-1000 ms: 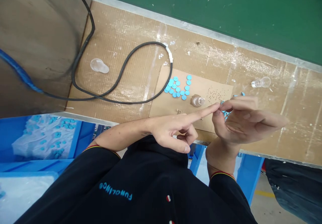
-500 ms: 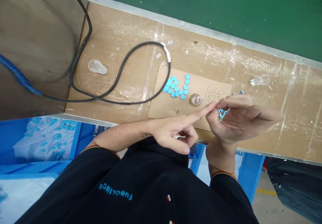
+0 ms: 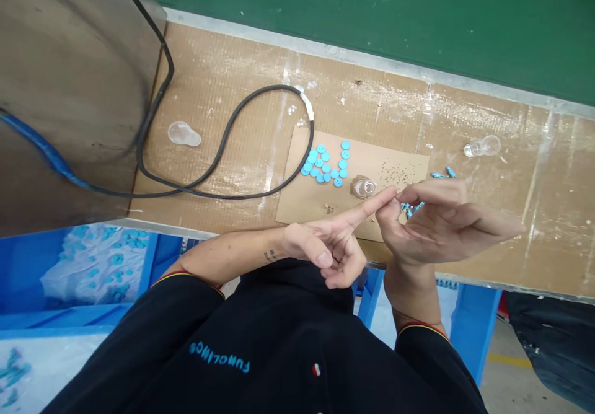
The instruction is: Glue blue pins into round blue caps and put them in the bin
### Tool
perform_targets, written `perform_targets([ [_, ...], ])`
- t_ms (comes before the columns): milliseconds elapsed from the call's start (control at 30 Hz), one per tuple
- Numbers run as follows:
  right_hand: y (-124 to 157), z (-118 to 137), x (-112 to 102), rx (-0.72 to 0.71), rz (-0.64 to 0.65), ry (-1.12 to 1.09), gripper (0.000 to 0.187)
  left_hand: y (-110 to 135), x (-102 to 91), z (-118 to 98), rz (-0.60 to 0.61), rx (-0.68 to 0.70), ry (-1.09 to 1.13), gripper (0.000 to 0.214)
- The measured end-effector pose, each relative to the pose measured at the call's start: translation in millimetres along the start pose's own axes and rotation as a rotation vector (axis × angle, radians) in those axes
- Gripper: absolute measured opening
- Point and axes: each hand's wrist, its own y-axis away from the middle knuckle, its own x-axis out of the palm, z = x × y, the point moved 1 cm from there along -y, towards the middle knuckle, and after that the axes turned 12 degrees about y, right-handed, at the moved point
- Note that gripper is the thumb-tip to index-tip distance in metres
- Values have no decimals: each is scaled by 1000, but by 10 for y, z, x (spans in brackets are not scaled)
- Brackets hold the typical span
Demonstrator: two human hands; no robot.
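My left hand stretches its index finger out to the right, the tip meeting the pinched fingertips of my right hand. Its thumb stands apart and the other fingers curl loosely, with no object showing in them. Thumb and index finger of my right hand press together; whatever is between them is too small or hidden to make out. Under that hand, small blue-and-metal pieces are partly covered. Just left of the fingertips stands a small clear container on a cardboard sheet. Tiny dark specks lie scattered on the sheet.
Blue button-like discs lie on the sheet's left half, beside a looped black cable. Clear plastic bulb-shaped pieces rest at both sides. A metal box stands left; blue bins sit below the table edge.
My left thumb has drawn back toward the wrist and the hand has turned slightly. My right hand keeps its pinch with little movement. The view has shifted a little.
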Motion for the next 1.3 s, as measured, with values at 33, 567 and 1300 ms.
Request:
perform_targets([
  [33,4,6,-5,5,2,4,50,-8,-10,5,10,-7,20,145],
  [567,-63,-40,-40,4,80,-47,54,30,51,-13,-103,54,-193,127],
  [1300,-31,-58,-48,-4,155,-11,52,38,102,-56,-116,56,-414,119],
])
